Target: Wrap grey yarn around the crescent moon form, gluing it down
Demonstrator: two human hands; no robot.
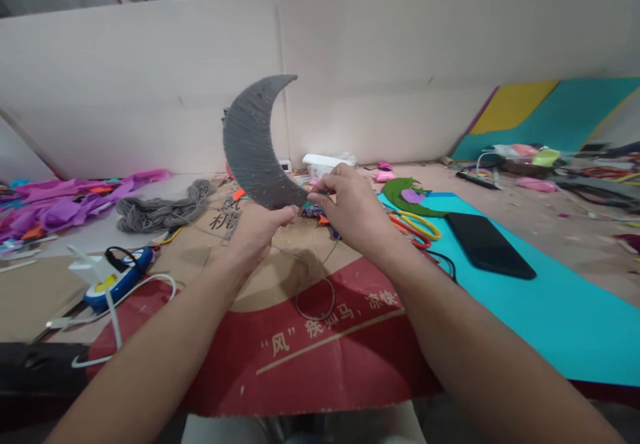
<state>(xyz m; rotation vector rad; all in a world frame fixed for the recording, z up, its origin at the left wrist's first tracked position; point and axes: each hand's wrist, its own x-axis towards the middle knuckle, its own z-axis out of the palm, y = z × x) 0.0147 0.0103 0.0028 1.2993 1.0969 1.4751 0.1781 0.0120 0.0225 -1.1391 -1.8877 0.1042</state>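
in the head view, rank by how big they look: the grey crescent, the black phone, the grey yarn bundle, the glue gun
1. grey crescent, though it is held up near the camera
2. grey yarn bundle and black phone: look alike, not ranked
3. glue gun

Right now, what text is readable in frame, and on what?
"风": white, in quotation marks, on the red band of the cardboard sheet.
More white characters to its right on that band: too blurred to read reliably.
Dark printed characters on the brown cardboard beside the grey yarn skein: illegible.
Black phone: blank screen.
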